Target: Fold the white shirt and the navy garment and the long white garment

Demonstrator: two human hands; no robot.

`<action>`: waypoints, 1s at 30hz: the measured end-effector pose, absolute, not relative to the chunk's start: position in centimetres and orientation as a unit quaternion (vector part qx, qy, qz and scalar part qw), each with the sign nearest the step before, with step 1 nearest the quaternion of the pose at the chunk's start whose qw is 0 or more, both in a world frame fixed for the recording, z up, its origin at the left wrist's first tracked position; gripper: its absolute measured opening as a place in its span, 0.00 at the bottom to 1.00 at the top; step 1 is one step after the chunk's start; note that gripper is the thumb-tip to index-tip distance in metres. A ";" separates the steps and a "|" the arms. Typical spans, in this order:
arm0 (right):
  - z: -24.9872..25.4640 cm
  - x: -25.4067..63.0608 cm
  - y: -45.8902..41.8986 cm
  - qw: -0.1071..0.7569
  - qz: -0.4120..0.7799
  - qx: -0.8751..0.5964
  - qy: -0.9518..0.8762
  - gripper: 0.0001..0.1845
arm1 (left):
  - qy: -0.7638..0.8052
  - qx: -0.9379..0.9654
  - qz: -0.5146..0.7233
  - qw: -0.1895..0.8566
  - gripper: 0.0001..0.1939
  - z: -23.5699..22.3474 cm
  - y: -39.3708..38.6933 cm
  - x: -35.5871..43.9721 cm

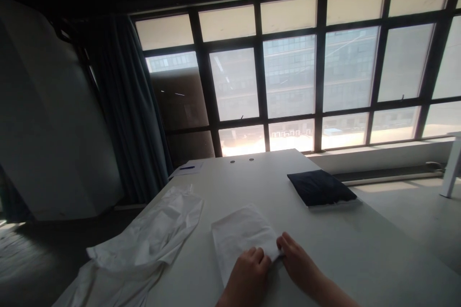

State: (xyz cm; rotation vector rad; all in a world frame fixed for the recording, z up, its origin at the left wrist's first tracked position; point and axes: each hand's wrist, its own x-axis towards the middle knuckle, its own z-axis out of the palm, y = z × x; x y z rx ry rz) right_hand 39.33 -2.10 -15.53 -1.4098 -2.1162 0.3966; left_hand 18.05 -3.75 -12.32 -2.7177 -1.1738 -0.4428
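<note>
A folded white cloth (239,232), perhaps a garment, lies on the white table (230,184) in front of me. My left hand (252,268) is closed over its near edge, fingers curled onto the fabric. Just to the right, my right hand (293,254) pinches the cloth's right corner between thumb and fingers. The hands are close together, and the left one hides part of the near edge. A crumpled white garment (154,235) spreads along the table's left side, partly hanging over the edge.
A folded dark cloth (320,187) rests on something white near the table's right edge. At the far left corner, a pen (187,168) lies on paper (194,170). Two round inserts (232,161) sit at the far end. Beyond are windows (288,76) and a dark curtain (129,105).
</note>
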 end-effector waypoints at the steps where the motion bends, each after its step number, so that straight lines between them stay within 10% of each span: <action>1: -15.4 39.4 -2.1 0.284 0.152 -0.523 -0.789 0.22 | -0.388 -0.907 -0.138 0.085 0.07 -12.5 -3.9 17.7; 30: -12.6 42.5 -2.7 0.282 0.201 -0.414 -0.842 0.20 | -0.232 -0.929 -0.255 0.136 0.14 -14.2 -5.5 8.4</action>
